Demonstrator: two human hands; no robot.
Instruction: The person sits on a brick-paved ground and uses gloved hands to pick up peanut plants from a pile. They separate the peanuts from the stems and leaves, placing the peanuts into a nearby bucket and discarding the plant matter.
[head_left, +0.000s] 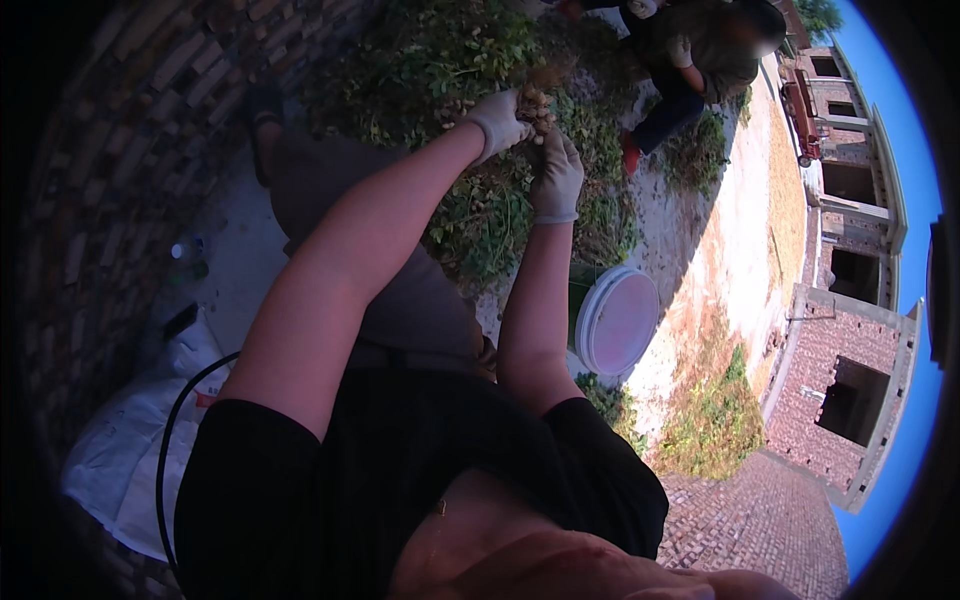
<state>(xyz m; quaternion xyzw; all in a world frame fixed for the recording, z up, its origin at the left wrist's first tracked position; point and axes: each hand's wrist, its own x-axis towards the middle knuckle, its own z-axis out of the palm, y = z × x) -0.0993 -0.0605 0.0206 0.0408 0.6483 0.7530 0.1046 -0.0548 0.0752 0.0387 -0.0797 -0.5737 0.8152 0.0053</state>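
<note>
Both hands wear pale work gloves and meet ahead of me at a cluster of peanuts (535, 109) in their shells, with dry roots above it. My left hand (498, 126) is closed around the side of this bunch. From below, the fingertips of my right hand (559, 180) pinch at the lower pods; exactly which pod they hold is hidden. Leafy peanut plants (480, 214) lie heaped beneath and beyond both hands. Near my right forearm stands a green bucket (582, 289) with a pale round top (621, 321).
A co-worker (694, 64) in gloves is by the heap at upper right, with another gloved hand (642, 7) nearby. White sacks (135, 442) and a black cable or hose (169, 435) are at my left, beside a brick wall (97, 195). Brick buildings (840, 375) border the sunlit yard.
</note>
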